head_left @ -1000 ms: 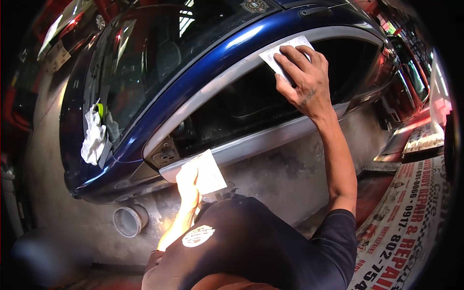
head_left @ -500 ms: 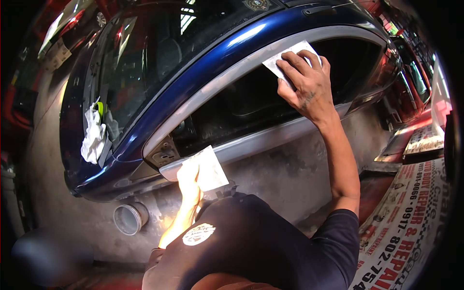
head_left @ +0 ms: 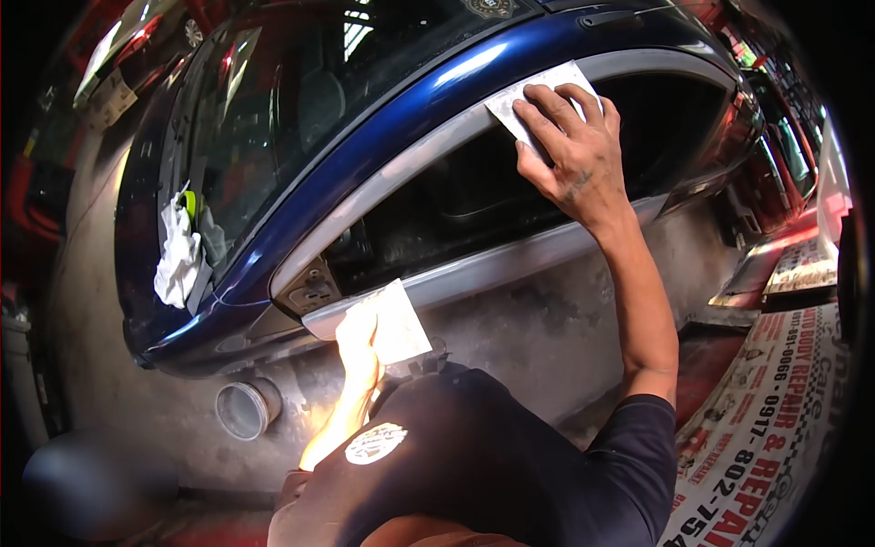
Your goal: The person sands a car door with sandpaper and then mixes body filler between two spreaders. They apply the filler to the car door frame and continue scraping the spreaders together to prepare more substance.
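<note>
My right hand (head_left: 576,150) presses a white sandpaper sheet (head_left: 507,102) flat on the dull grey door frame (head_left: 387,175) of a blue car (head_left: 456,80), along the top of the window opening. Its fingers are bent over the sheet, and the side facing the frame is hidden. Lower down, my left hand (head_left: 357,343) pinches a second whitish sandpaper sheet (head_left: 401,321) by its left edge, near the grey sill (head_left: 483,275) at the front of the door. Strong light washes out that hand and part of its sheet.
A crumpled white cloth (head_left: 180,260) and a yellow-green tape roll (head_left: 190,202) rest by the windshield's base. An open round can (head_left: 244,410) stands on the floor. A printed banner (head_left: 761,401) lies at right. Beyond it is a red vehicle (head_left: 775,173).
My right hand and its sheet have slid slightly up and to the left along the door frame. My left hand has barely moved.
</note>
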The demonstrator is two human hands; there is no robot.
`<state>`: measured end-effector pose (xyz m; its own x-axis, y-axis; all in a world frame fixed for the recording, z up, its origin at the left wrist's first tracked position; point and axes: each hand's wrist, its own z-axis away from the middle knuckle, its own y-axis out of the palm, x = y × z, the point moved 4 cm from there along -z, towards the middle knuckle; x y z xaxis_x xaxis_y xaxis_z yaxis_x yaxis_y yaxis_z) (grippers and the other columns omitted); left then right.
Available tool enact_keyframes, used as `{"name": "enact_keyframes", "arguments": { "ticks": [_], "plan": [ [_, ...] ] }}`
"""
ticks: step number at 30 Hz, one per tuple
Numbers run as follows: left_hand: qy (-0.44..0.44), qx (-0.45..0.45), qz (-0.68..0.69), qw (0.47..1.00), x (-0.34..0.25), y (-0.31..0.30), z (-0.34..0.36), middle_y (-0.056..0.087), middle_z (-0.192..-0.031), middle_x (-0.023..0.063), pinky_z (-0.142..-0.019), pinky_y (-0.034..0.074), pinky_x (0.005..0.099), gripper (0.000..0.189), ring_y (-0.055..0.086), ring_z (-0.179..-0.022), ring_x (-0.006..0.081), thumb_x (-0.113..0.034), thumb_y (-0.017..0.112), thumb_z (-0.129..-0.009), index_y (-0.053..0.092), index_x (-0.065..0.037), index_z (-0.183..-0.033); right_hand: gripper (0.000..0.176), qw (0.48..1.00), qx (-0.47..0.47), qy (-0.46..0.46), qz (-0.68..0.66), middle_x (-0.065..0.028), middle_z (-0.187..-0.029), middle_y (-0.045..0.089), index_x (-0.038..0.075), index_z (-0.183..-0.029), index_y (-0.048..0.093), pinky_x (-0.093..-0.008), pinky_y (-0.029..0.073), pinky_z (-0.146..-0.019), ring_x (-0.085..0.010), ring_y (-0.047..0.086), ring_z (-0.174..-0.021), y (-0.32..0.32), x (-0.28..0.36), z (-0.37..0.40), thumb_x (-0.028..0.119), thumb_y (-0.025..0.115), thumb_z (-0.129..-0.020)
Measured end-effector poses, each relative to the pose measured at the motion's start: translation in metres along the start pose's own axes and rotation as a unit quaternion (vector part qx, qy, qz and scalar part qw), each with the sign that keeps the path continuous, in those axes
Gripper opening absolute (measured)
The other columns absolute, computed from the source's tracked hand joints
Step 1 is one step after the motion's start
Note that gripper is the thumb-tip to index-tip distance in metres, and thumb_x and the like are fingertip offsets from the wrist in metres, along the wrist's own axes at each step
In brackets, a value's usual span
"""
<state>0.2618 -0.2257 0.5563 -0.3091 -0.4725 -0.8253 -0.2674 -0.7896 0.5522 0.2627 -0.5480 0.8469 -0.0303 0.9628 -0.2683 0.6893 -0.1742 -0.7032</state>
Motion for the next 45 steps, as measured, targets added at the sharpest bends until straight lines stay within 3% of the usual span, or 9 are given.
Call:
{"name": "enact_keyframes", "arguments": {
  "ticks": [2, 5, 9, 18, 32, 38, 42, 44, 45],
  "plan": [
    [0.007, -0.001, -0.03, 1.0, -0.001, 0.002, -0.004, 0.072, -0.125, 0.0151, -0.104, 0.053, 0.0376, 0.033, 0.068, -0.115, 0.0236, -0.014, 0.06, -0.105, 0.069, 0.009, -0.126, 0.043, 0.999, 0.027, -0.001, 0.024, -0.0052, -0.134, 0.068, 0.009, -0.122, 0.075, -0.0508, 0.041, -0.108, -0.0313, 0.058, -0.124, -0.002, 0.002, 0.001, 0.024, 0.073, -0.082],
    [0.001, -0.008, 0.024, 1.0, -0.006, 0.006, -0.001, 0.073, -0.123, 0.0147, -0.102, 0.054, 0.0372, 0.032, 0.07, -0.112, 0.0229, -0.015, 0.06, -0.106, 0.07, 0.008, -0.125, 0.043, 0.998, 0.055, 0.009, 0.019, -0.0058, -0.132, 0.069, 0.009, -0.121, 0.076, -0.0498, 0.042, -0.107, -0.0312, 0.059, -0.123, -0.007, 0.002, 0.009, 0.022, 0.074, -0.08],
    [0.018, 0.001, 0.025, 1.0, -0.019, 0.014, 0.0, 0.074, -0.121, 0.0144, -0.101, 0.054, 0.0367, 0.031, 0.07, -0.111, 0.0224, -0.015, 0.06, -0.106, 0.071, 0.007, -0.124, 0.041, 0.999, 0.01, 0.03, -0.035, -0.004, -0.125, 0.071, 0.01, -0.118, 0.076, -0.0532, 0.041, -0.105, -0.03, 0.058, -0.121, -0.012, -0.006, 0.031, 0.026, 0.074, -0.079],
    [0.0, 0.037, -0.033, 0.999, -0.015, 0.033, 0.001, 0.072, -0.118, 0.0116, -0.101, 0.054, 0.0362, 0.029, 0.07, -0.109, 0.02, -0.018, 0.059, -0.106, 0.071, 0.005, -0.12, 0.041, 1.0, -0.015, 0.007, -0.02, -0.0045, -0.132, 0.068, 0.012, -0.122, 0.074, -0.0549, 0.04, -0.108, -0.0307, 0.054, -0.128, -0.01, -0.001, 0.014, 0.028, 0.074, -0.084],
    [-0.007, 0.013, -0.051, 0.999, -0.008, 0.028, -0.006, 0.075, -0.114, 0.0133, -0.095, 0.057, 0.0352, 0.032, 0.072, -0.102, 0.0208, -0.02, 0.06, -0.106, 0.073, 0.006, -0.119, 0.039, 1.0, 0.005, -0.006, 0.011, -0.0032, -0.129, 0.069, 0.011, -0.118, 0.076, -0.0559, 0.041, -0.104, -0.0295, 0.058, -0.124, -0.003, 0.002, 0.004, 0.028, 0.075, -0.082],
    [0.012, 0.027, 0.011, 1.0, -0.018, 0.03, -0.002, 0.075, -0.114, 0.0129, -0.094, 0.057, 0.0353, 0.03, 0.072, -0.102, 0.0209, -0.019, 0.06, -0.106, 0.072, 0.005, -0.119, 0.039, 0.999, 0.035, 0.014, -0.016, -0.0049, -0.124, 0.071, 0.009, -0.115, 0.077, -0.054, 0.042, -0.103, -0.0309, 0.06, -0.12, -0.019, 0.002, 0.019, 0.027, 0.074, -0.08],
    [0.005, 0.01, 0.004, 1.0, -0.014, 0.025, 0.003, 0.074, -0.118, 0.0127, -0.098, 0.056, 0.0364, 0.031, 0.071, -0.107, 0.0213, -0.019, 0.06, -0.106, 0.07, 0.006, -0.121, 0.041, 0.989, -0.014, 0.059, -0.136, -0.0115, -0.129, 0.071, 0.006, -0.12, 0.076, -0.0467, 0.046, -0.104, -0.0338, 0.062, -0.12, -0.033, 0.005, 0.036, 0.022, 0.073, -0.083],
    [0.006, 0.025, 0.006, 1.0, -0.012, 0.028, 0.003, 0.073, -0.121, 0.0129, -0.101, 0.055, 0.0369, 0.032, 0.07, -0.11, 0.0216, -0.02, 0.062, -0.105, 0.07, 0.005, -0.123, 0.045, 0.914, -0.054, 0.17, -0.365, -0.0145, -0.134, 0.07, 0.005, -0.128, 0.074, -0.0428, 0.046, -0.109, -0.0334, 0.062, -0.125, -0.031, -0.006, 0.068, 0.019, 0.07, -0.086],
    [0.011, 0.027, 0.014, 0.999, -0.009, 0.025, 0.003, 0.073, -0.12, 0.0123, -0.101, 0.055, 0.0367, 0.03, 0.07, -0.11, 0.0211, -0.019, 0.062, -0.105, 0.07, 0.004, -0.122, 0.047, 0.837, -0.087, 0.249, -0.48, -0.0149, -0.138, 0.07, 0.002, -0.134, 0.073, -0.0414, 0.046, -0.113, -0.0301, 0.06, -0.133, -0.028, -0.011, 0.088, 0.019, 0.066, -0.09]
  ]
}}
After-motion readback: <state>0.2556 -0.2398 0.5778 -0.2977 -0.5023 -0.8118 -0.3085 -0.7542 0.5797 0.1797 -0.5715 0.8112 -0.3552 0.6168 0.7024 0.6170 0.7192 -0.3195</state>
